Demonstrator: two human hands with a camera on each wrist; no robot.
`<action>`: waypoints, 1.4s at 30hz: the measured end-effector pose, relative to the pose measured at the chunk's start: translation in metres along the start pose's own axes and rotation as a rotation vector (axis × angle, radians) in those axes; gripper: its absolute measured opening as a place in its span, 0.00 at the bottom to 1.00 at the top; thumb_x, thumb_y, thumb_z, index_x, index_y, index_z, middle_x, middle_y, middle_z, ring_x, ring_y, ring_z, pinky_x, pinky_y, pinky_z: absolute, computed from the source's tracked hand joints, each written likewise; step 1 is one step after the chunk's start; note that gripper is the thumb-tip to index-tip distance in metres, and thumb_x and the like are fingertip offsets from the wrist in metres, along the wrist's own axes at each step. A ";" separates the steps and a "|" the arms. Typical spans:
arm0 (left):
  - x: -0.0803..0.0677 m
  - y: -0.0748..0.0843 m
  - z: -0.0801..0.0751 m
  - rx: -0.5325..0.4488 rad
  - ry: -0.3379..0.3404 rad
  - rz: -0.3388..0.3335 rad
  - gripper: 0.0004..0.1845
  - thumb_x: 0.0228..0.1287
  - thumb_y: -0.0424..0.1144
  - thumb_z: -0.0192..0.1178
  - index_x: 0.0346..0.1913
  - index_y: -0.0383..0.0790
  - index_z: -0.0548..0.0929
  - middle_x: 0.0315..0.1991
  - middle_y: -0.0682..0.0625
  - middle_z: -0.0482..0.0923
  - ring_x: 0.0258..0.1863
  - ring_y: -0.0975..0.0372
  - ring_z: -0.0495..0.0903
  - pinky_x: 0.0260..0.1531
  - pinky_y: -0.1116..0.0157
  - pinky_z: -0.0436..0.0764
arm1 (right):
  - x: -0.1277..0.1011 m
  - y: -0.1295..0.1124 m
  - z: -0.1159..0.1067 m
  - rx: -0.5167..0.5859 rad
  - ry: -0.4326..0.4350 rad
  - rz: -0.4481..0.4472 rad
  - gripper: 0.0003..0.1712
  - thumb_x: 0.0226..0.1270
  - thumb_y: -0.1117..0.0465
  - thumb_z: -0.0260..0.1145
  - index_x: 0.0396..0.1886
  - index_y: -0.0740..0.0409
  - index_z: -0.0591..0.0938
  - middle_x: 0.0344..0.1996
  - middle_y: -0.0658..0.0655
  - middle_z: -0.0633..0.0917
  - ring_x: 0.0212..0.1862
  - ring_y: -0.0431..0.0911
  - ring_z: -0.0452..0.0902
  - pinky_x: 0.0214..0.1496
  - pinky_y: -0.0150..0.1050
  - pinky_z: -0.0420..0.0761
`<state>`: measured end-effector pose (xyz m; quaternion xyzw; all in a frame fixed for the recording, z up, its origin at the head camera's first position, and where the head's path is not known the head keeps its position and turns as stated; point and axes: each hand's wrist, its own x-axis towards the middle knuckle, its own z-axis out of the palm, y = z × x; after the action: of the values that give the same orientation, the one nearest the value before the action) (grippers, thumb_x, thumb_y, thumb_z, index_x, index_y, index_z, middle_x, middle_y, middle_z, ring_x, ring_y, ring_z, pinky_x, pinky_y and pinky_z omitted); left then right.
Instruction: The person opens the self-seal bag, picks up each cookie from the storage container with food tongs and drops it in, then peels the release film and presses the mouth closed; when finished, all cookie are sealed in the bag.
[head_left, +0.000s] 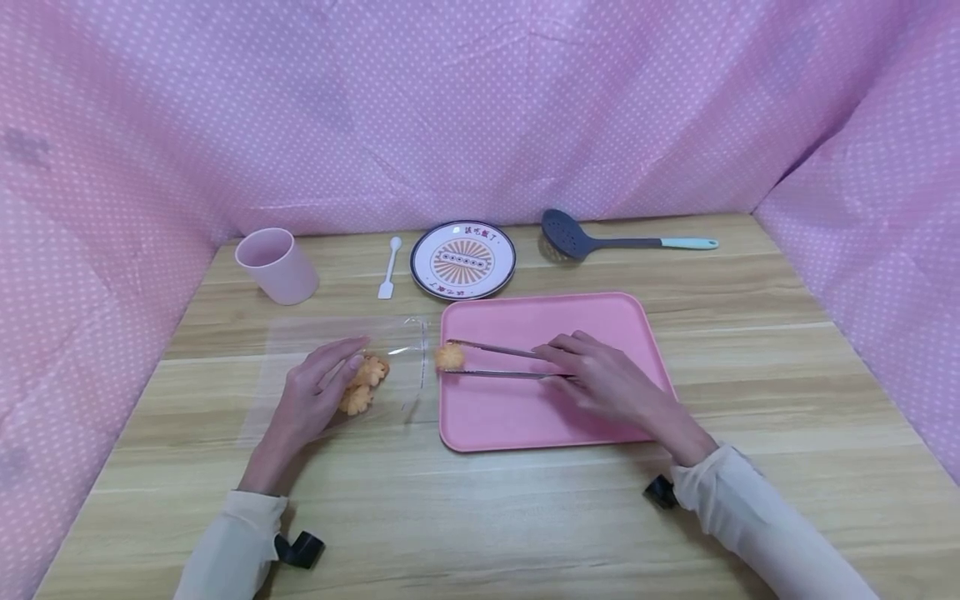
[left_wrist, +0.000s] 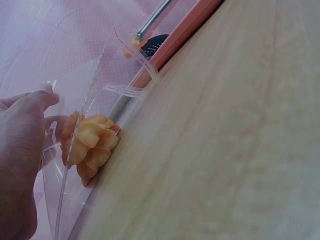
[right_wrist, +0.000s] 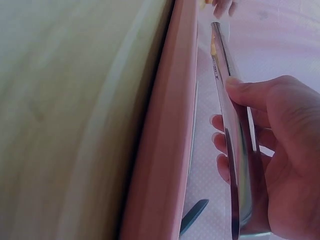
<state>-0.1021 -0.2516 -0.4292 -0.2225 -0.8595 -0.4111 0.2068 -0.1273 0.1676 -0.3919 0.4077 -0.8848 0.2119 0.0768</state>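
My right hand (head_left: 600,375) grips metal tongs (right_wrist: 232,130) over the pink tray (head_left: 555,417). Between the tong tips is one golden, round cookie (head_left: 450,357), at the tray's left edge. On the left, my left hand (head_left: 315,387) holds a clear plastic bag (left_wrist: 65,180) by its film, thumb and fingers on either side. Several flower-shaped cookies (left_wrist: 92,145) lie inside the bag, just beyond the fingers. The bag's mouth faces the tray and the tongs.
Behind the bag stand a pink cup (head_left: 279,268) and a small white spatula (head_left: 389,268). A patterned plate (head_left: 462,260) sits at the tray's back edge. Further right lies a dark skimmer (head_left: 568,235) with a mint handle. Pink dotted cloth (head_left: 480,108) hangs around the wooden table (head_left: 480,517).
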 end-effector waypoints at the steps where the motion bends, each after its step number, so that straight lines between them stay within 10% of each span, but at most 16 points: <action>1: 0.000 0.000 0.000 0.000 0.001 0.004 0.21 0.68 0.19 0.61 0.61 0.34 0.85 0.59 0.42 0.84 0.61 0.47 0.79 0.65 0.75 0.70 | 0.002 -0.001 0.001 0.000 -0.001 0.000 0.21 0.67 0.64 0.74 0.60 0.58 0.85 0.49 0.55 0.86 0.48 0.49 0.79 0.47 0.47 0.85; 42: 0.002 0.001 0.000 -0.009 0.028 0.019 0.22 0.64 0.17 0.63 0.59 0.35 0.86 0.58 0.42 0.84 0.60 0.50 0.80 0.64 0.74 0.71 | 0.060 -0.048 0.030 0.065 -0.067 0.066 0.18 0.74 0.59 0.70 0.60 0.57 0.85 0.47 0.53 0.85 0.48 0.49 0.78 0.46 0.44 0.84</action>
<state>-0.1036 -0.2507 -0.4275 -0.2258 -0.8526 -0.4159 0.2215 -0.1295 0.0850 -0.3852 0.3873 -0.8926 0.2294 0.0266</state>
